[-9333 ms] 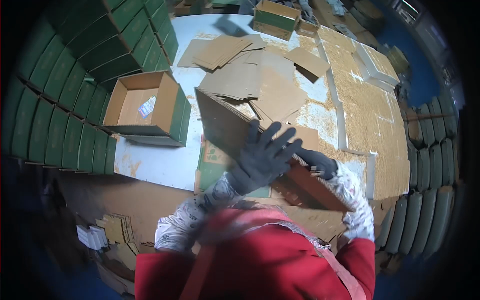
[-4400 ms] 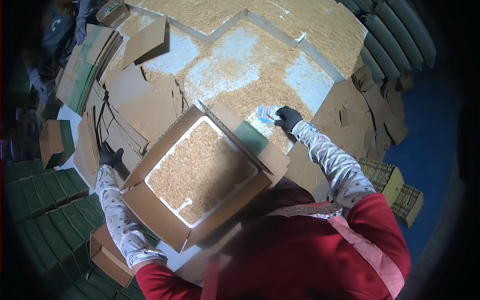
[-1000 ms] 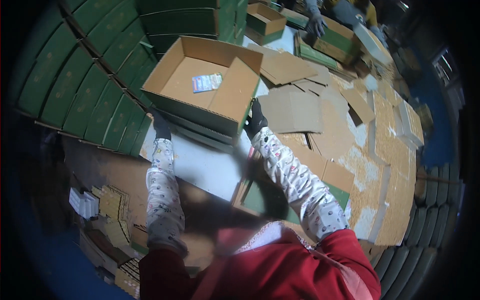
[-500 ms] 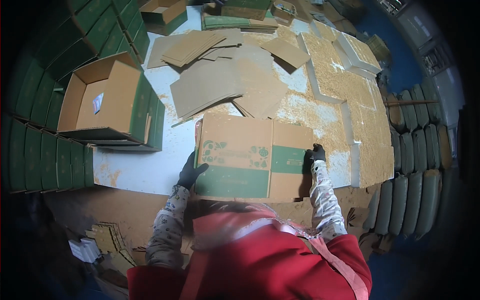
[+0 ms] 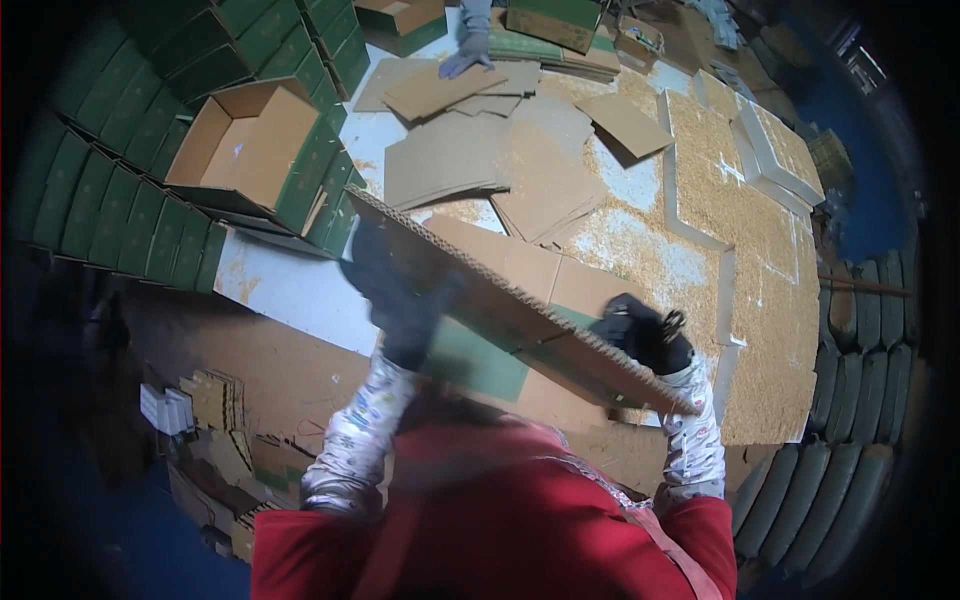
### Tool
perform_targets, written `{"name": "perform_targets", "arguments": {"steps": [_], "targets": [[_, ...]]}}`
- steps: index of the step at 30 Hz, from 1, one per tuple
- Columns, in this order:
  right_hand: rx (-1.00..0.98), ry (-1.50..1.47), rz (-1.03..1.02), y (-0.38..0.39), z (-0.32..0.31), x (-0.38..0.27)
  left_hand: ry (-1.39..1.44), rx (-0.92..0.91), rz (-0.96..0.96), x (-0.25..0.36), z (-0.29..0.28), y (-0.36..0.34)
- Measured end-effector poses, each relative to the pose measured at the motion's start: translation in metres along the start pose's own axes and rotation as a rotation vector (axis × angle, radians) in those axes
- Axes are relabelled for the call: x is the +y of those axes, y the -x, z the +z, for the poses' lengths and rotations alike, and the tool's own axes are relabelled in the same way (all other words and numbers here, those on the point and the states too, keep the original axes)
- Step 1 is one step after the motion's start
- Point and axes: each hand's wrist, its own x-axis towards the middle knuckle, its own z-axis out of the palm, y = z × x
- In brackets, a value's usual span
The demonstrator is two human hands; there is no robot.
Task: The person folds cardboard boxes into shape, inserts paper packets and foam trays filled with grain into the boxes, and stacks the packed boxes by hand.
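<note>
A flattened cardboard carton (image 5: 500, 318) is tilted up on edge before me, its corrugated rim running from upper left down to lower right. My left hand (image 5: 400, 305), in a dark glove and blurred, grips its left part, thumb across the brown face. At the carton's right end my right hand (image 5: 645, 335), also dark-gloved, is closed on the edge from the far side; part of its fingers is hidden. Underneath lies another flat carton (image 5: 475, 362) with a green band, on the table's near edge.
An open carton (image 5: 245, 150) stands left, beside stacked green cartons (image 5: 100, 200). Loose cardboard sheets (image 5: 440, 160) lie beyond, with another person's gloved hand (image 5: 468, 58) on them. White blocks topped with brown granules (image 5: 770, 330) line the right; filled sacks (image 5: 840, 390) are stacked past them.
The flat carton's far edge has swung up, and the carton now slants across my view, exposing another one beneath. My left hand has moved up and right. Another person's hand has appeared at the back.
</note>
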Motion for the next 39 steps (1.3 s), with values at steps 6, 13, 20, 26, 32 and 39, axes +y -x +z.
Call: {"name": "perform_targets", "arguments": {"steps": [6, 13, 20, 26, 32, 39], "targets": [[-0.212, 1.434, -0.233, -0.059, 0.027, 0.026, 0.103, -0.458, 0.646, 0.064, -0.011, 0.020], [0.199, 1.490, -0.019, -0.063, 0.092, 0.001, 0.480, -0.588, 0.686, 0.042, -0.056, 0.006], [0.527, 2.379, -0.515, -0.037, 0.069, -0.061, -0.333, -1.047, 0.725, 0.063, -0.106, -0.056], [-0.056, 2.245, 0.289, -0.045, 0.115, -0.025, -0.431, -0.655, 0.674, 0.032, -0.009, 0.006], [0.339, 1.976, -0.732, -0.119, 0.061, 0.049, -0.447, -0.964, 0.820, 0.032, -0.036, -0.002], [0.980, 1.263, -1.167, -0.125, 0.056, 0.038, -0.185, -0.780, 0.654, 0.048, -0.050, -0.016]]}}
